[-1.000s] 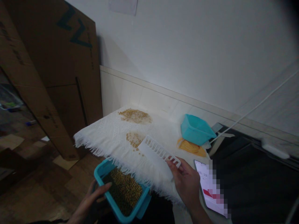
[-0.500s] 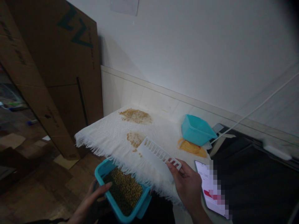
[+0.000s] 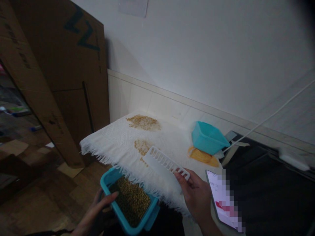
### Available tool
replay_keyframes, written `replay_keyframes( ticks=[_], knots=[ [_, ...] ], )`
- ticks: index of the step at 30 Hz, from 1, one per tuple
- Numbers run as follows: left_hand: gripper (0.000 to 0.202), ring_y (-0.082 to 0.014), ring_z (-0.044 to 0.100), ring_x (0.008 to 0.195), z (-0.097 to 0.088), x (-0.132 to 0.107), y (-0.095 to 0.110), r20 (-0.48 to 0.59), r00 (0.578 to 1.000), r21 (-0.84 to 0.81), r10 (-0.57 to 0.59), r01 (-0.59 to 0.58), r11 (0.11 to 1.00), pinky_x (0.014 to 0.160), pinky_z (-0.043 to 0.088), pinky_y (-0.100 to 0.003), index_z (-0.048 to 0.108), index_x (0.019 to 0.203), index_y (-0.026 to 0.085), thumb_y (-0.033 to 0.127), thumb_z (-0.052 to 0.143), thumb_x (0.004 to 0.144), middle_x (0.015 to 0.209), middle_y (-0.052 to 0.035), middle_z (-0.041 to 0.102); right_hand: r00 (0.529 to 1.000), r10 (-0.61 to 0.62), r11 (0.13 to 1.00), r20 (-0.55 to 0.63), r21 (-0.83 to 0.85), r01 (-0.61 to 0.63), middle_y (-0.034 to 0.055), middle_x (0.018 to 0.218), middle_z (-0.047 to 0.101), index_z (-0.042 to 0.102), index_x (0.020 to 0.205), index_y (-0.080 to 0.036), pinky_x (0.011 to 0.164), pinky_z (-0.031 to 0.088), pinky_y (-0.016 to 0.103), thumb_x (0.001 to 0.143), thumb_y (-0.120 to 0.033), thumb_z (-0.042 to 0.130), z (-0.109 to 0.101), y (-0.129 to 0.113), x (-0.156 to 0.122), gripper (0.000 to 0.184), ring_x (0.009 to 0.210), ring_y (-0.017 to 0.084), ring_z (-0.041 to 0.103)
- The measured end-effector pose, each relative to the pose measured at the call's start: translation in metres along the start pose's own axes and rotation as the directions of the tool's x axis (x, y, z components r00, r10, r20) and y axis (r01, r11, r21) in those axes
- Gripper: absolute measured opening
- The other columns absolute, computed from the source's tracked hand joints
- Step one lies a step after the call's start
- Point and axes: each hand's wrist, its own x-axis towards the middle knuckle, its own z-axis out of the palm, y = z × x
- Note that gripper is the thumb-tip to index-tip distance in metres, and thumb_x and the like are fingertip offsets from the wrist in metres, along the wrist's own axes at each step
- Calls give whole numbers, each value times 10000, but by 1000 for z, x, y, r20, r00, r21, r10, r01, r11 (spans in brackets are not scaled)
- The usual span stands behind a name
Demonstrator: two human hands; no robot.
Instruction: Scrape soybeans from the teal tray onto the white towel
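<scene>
Turquoise plastic sits in your left hand (image 3: 102,205): you grip the bin (image 3: 147,213) by its near left side, thumb over the rim, the other fingers partly hidden in shadow against the outside. The bin is just right of that hand and lower than your right hand (image 3: 198,195), tucked against the fringe of the white cloth (image 3: 113,139), which hangs over part of its far edge. Inside, yellow beans (image 3: 136,200) fill the right part, and a dark green patch lies nearest your left thumb; you cannot tell whether that is other seeds or shade

Your right hand is closed on one end of a white scraper (image 3: 159,166), thumb on top, fingers beneath its slotted edge. The scraper points away to the left of that hand, over the cloth, its far end just beside the near pile (image 3: 139,148) of beans. You cannot tell whether its lower edge touches the cloth. Beyond, farther from both hands, lies the far pile (image 3: 142,122)

Past your right hand stands a turquoise tub (image 3: 201,137), with an orange piece (image 3: 204,158) lying in front of it. Just right of that hand rests a lit phone (image 3: 218,193). Well beyond your left hand rises a brown box (image 3: 81,65)
</scene>
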Motion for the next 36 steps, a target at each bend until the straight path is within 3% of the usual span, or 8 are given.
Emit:
replay_keyframes(
  ticks=[4,9,12,16,23,26,30,36],
  knots=[
    [1219,-380,842,967,-3,3,-1,14,1000,19,-6,5,1000,876,663,-496,397,1664,348,508,1018,628,1122,-104,837,1000,-15,1000,-8,-5,15,48,772,869,897,943,-206,548,609,233,951,-508,756,1,-1,1,334,620,224,815],
    [1083,-366,850,917,-1,2,-1,-19,1000,8,13,-13,1000,857,679,-502,483,1586,357,414,1023,649,1047,-81,843,1000,-23,1000,5,-11,23,46,806,877,899,934,-219,539,600,231,958,-499,746,1,-2,0,320,619,221,816],
    [1038,-366,849,919,-2,4,-1,-19,1000,-6,14,-14,1000,866,677,-514,520,1547,366,400,1026,641,1087,-87,842,1000,-27,999,9,-26,27,46,796,875,900,931,-218,536,595,228,960,-508,741,-1,-2,0,331,624,222,816],
    [946,-361,844,918,-7,12,-3,-49,998,25,35,-34,999,762,670,-464,512,1550,394,444,969,723,1119,-88,815,998,-61,997,23,-44,62,39,778,869,898,911,-222,529,585,218,969,-504,732,-2,-2,0,332,614,214,813],
    [1003,-330,823,813,-11,18,-3,-47,997,42,58,-56,998,708,648,-432,481,1570,371,451,982,704,935,-46,792,987,-160,985,25,-67,161,19,706,846,897,867,-252,542,580,211,960,-452,727,3,-12,4,279,577,199,804],
    [979,-329,830,845,-11,19,-2,-63,997,74,45,-40,996,696,638,-412,468,1574,372,440,967,735,1005,-67,812,984,-170,982,54,-79,174,23,741,860,902,871,-265,561,592,215,964,-452,713,4,-11,4,282,603,204,816],
    [975,-370,838,976,-11,16,-1,-57,998,26,34,-33,999,814,669,-484,493,1571,390,459,970,723,1139,-102,823,984,-164,981,65,-95,170,24,776,872,910,912,-277,574,602,218,990,-474,695,5,-5,1,302,627,206,823],
    [1014,-364,846,939,-12,14,1,-32,999,5,21,-21,1000,792,680,-460,497,1578,395,454,1000,700,1153,-99,824,971,-225,971,85,-59,231,18,826,886,903,922,-278,604,614,198,1003,-418,696,7,-9,0,263,660,197,843]
  ],
)
